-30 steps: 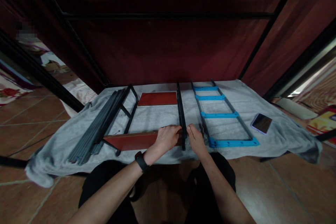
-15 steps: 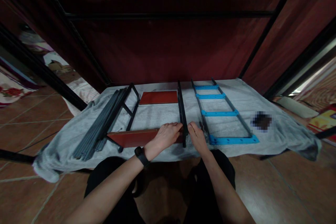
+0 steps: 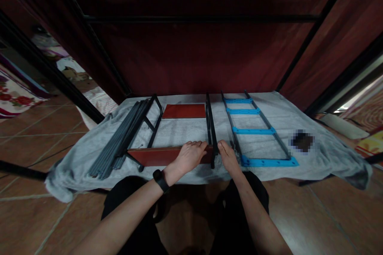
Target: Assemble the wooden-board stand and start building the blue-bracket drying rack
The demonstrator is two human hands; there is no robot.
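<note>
My left hand (image 3: 188, 156), a black watch on its wrist, is closed over the right end of a near red-brown board (image 3: 149, 155) standing on edge on a grey cloth (image 3: 89, 155). My right hand (image 3: 228, 155) rests with fingers together against the near end of a black metal bar (image 3: 210, 125) that meets that board. A second red-brown board (image 3: 184, 111) lies flat at the far end of the same frame, whose left black side piece (image 3: 152, 125) runs along it.
A bundle of grey rods (image 3: 121, 139) lies at the left of the cloth. A dark frame with blue cross plates (image 3: 254, 130) lies to the right, a blurred flat object (image 3: 301, 142) beyond it. Dark red panels with black bars stand behind. Brown tiled floor surrounds the cloth.
Both hands keep their hold on the board and bar. The view has shifted slightly to the right; nothing on the cloth has visibly moved.
</note>
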